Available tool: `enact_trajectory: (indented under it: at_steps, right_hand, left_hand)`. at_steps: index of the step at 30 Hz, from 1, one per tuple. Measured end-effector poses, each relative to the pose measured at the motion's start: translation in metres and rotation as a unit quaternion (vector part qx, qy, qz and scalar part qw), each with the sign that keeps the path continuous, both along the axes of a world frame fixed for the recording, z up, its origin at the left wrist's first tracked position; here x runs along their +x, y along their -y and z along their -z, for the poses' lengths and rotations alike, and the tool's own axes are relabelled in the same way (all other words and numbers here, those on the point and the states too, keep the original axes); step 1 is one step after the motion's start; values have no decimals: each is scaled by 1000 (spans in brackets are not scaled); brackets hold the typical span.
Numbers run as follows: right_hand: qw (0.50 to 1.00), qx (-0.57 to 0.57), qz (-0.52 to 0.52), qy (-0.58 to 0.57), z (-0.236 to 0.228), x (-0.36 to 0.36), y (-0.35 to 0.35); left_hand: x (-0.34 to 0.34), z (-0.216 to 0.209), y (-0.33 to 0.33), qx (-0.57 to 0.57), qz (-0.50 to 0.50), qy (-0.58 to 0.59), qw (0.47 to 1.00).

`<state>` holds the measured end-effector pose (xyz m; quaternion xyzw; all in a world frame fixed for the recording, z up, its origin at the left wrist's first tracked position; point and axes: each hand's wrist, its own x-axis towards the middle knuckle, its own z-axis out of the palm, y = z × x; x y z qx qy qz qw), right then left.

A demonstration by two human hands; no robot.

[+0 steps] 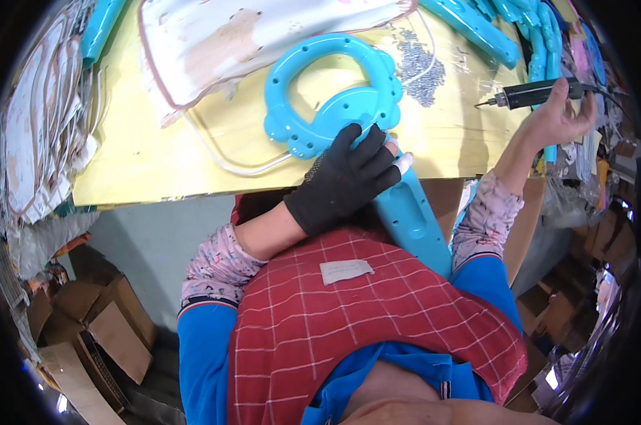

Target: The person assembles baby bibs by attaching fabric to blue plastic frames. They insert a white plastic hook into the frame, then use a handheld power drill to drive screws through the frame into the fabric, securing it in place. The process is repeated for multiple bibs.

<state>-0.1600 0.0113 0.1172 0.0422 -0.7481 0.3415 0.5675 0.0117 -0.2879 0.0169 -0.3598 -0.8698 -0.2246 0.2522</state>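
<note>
A turquoise plastic part [349, 106] with an open ring and a long arm lies over the table's near edge. Its long arm reaches down toward my body. My left hand [349, 173], in a black glove with some fingertips bare or wrapped in white, is closed over the part where ring and arm meet. My bare right hand [565, 117] grips a black electric screwdriver [540, 93] off to the right; its thin bit points left, clear of the part. A white rod or tube [228, 166] runs from a white printed fabric panel [228, 53] to the ring.
Loose screws [421, 67] are heaped on the yellow table [122, 152], right of the ring. More turquoise parts [476, 32] lie at the far right, one [102, 32] at the far left. Stacked fabric panels [40, 127] stand at left. Cardboard boxes [97, 319] sit below.
</note>
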Motion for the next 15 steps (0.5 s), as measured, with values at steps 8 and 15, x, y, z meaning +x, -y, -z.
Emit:
enact_trajectory:
  at_steps: [8,15]
  right_hand:
    - [859,-398,-222,232,56,-36,-44]
    - [851,-297,-298,314,36,0,-15]
  left_hand:
    - [-25,-10,-8,-45,123,36,991]
    - [-30,-17,-9,-56,154,61,985]
